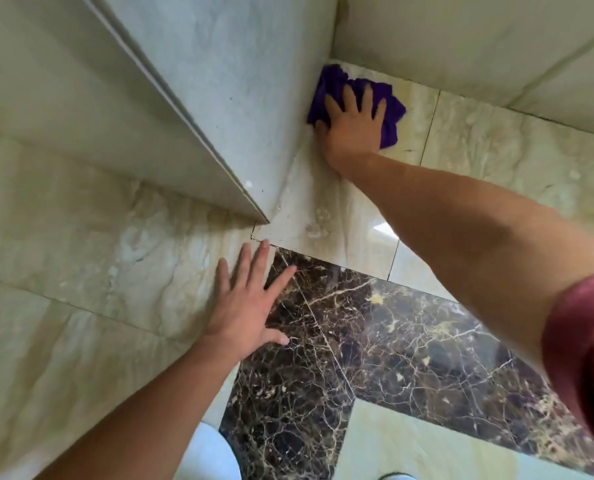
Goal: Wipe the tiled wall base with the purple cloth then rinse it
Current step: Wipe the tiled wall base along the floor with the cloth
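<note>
Purple cloth (354, 102) bunched under right hand (352, 128), fingers spread flat, against wall base (288, 161) corner. Left hand (250, 303) splayed on floor (81, 258). Risk: glossy tile, bracing palm may slip.

The right hand (352, 124) presses flat, fingers spread, on the purple cloth (391, 109), which lies bunched on the cream floor tile (496, 147) in the corner where the tiled wall (254, 98) meets its base. The left hand (247, 303) rests open, palm down, across the edge between cream tile and dark marble strip (375, 341). A red sleeve (586, 348) covers the right upper arm.
</note>
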A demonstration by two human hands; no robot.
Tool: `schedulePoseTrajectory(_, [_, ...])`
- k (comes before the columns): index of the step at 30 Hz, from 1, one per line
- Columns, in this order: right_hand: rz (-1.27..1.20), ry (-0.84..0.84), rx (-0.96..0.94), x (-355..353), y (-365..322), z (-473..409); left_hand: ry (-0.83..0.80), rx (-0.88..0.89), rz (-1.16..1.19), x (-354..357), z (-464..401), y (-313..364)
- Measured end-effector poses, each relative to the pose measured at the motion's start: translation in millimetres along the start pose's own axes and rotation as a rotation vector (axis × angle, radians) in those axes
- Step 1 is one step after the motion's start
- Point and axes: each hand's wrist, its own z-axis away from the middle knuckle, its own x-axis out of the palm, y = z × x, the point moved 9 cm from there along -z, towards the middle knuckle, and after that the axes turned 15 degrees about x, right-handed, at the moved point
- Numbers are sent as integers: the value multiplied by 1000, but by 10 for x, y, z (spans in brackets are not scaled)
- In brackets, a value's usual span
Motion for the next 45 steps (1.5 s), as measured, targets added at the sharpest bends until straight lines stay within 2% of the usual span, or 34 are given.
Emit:
schedulePoseTrajectory(2, [-22,21,-91,55,64,289,44,-123,38,45,159,-205])
schedulePoseTrajectory(5, [-32,43,-257,171,92,870,23,-253,136,65,392,-543])
schedulePoseTrajectory(7, [-40,17,-265,220,25,1112,-11,-291,147,113,629,-665])
schedulePoseTrajectory(10, [-14,-33,-209,258,-40,1282,53,-344,151,175,925,-721])
schedulePoseTrajectory(14, [4,-13,-306,268,-7,1507,77,-424,225,325,1148,-774])
schedulePoseTrajectory(20, [-43,27,-332,286,-28,1823,73,-570,328,473,1346,-1075])
schedulePoseTrajectory(25, [-52,29,-356,411,-83,2214,73,-589,430,601,1314,-1217])
schedulePoseTrajectory(29, [-72,60,-520,491,-224,2584,188,-667,402,613,1416,-1275])
schedulePoseTrajectory(34, [-111,75,-621,576,-702,2677,233,-645,467,786,1461,-1417])
schedulePoseTrajectory(41, [-112,123,-562,655,-947,2711,277,-539,360,891,1553,-1580])
schedulePoseTrajectory(45, [-158,132,-395,718,-1306,2622,299,-513,325,860,1575,-1777])
